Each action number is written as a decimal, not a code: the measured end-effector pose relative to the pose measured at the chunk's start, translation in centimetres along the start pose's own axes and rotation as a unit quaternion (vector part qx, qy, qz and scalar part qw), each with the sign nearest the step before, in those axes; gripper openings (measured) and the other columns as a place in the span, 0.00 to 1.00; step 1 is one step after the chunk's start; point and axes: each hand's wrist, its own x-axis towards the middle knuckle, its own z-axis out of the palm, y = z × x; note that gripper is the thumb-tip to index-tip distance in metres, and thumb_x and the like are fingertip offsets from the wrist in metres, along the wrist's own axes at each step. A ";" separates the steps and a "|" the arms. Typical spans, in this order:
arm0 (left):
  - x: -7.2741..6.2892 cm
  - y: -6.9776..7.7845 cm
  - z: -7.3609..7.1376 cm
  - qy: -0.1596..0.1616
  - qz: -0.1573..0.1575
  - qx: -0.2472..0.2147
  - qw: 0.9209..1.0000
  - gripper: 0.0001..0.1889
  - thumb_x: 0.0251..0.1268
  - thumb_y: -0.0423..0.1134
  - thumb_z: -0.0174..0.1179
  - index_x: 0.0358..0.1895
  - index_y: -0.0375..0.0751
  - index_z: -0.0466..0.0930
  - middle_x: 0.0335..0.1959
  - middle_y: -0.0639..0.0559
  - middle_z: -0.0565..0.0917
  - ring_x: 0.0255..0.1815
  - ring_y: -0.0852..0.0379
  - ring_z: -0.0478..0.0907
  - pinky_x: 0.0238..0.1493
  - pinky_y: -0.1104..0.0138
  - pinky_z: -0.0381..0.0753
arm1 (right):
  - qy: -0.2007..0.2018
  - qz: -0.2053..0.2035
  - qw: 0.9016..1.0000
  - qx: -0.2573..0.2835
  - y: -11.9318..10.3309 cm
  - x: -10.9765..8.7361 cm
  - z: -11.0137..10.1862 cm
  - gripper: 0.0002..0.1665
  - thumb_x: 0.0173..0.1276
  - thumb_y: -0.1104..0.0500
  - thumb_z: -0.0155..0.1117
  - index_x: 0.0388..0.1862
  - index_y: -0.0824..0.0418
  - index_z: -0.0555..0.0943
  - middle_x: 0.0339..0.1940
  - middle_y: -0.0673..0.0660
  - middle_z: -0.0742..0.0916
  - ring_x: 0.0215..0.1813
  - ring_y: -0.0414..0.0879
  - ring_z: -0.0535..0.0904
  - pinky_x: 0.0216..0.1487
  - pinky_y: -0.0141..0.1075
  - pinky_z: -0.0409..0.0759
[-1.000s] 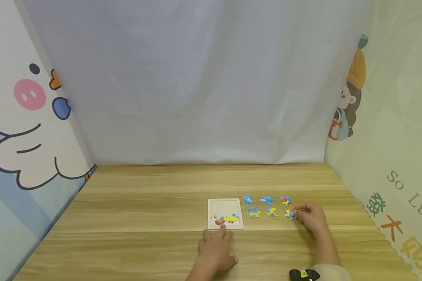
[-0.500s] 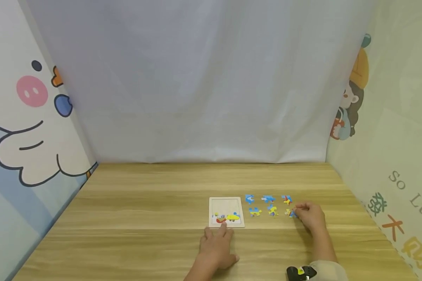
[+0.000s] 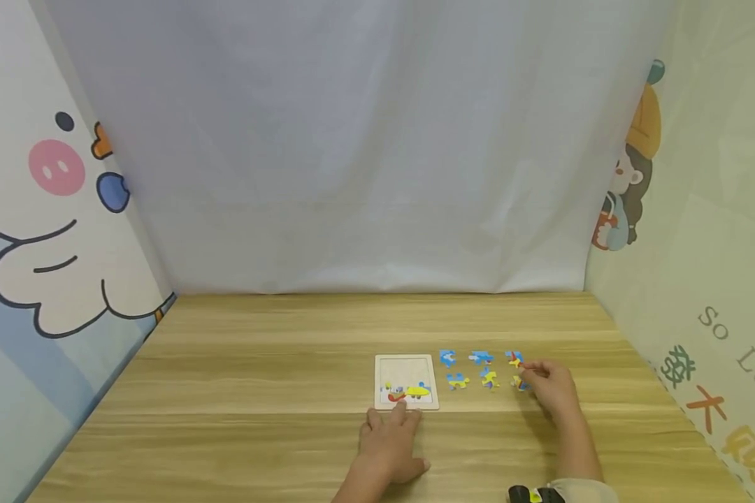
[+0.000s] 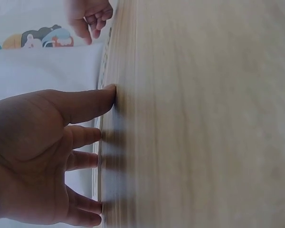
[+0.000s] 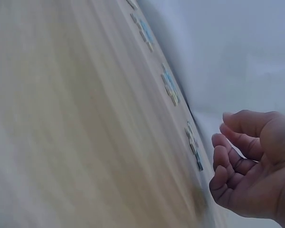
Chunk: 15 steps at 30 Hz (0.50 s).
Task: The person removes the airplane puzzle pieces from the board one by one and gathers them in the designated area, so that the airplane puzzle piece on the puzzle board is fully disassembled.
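Observation:
A small wooden puzzle tray point(image 3: 378, 370) lies flat on the table, with joined pieces point(image 3: 417, 392) along its near side. At that near edge my left hand point(image 3: 390, 443) rests with spread fingers, their tips down; the left wrist view point(image 4: 35, 156) shows thumb and fingers apart. To the right of the tray lie several loose jigsaw pieces in two rows. My right hand point(image 3: 554, 388) hovers, fingers loosely bent, over the lower right jigsaw piece point(image 3: 519, 383), partly covering it. Its fingertips reach near the upper right jigsaw piece point(image 3: 514, 358). In the right wrist view nothing shows between thumb and fingers.
Other loose jigsaw pieces are the upper left one point(image 3: 447, 358), upper middle one point(image 3: 481, 357), lower left one point(image 3: 458, 381) and lower middle one point(image 3: 489, 378). The wooden table point(image 3: 258, 377) meets a pale curtain point(image 3: 352, 175) behind and printed panels at both sides.
My right hand has moved slightly up and left, from touching the lower right jigsaw piece toward the upper right one. My left hand stays at the tray's near edge.

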 end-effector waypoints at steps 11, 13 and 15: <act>0.1 0.0 0.2 -0.001 -0.005 0.002 1.000 0.40 0.44 0.56 0.68 0.64 0.46 0.69 0.66 0.44 0.64 0.60 0.24 0.57 0.55 0.40 0.63 | -0.029 -0.025 0.998 0.059 -1.3 0.1 1.6 0.20 0.67 0.63 0.58 0.52 0.76 0.74 0.46 0.66 0.80 0.42 0.48 0.76 0.40 0.36 0.78; 0.1 0.1 0.1 -0.001 -0.006 0.001 1.000 0.40 0.44 0.56 0.69 0.64 0.47 0.69 0.67 0.45 0.64 0.60 0.24 0.57 0.55 0.40 0.62 | -0.036 -0.031 0.997 0.054 -1.7 0.1 2.0 0.20 0.67 0.61 0.59 0.51 0.74 0.74 0.46 0.65 0.81 0.42 0.48 0.76 0.41 0.37 0.78; 0.1 0.1 0.1 -0.001 -0.006 0.001 1.000 0.40 0.44 0.56 0.69 0.64 0.47 0.69 0.67 0.45 0.64 0.60 0.25 0.57 0.55 0.40 0.62 | -0.047 -0.039 0.997 0.053 -2.0 0.1 2.4 0.20 0.67 0.60 0.60 0.51 0.74 0.75 0.44 0.64 0.81 0.43 0.50 0.76 0.42 0.38 0.78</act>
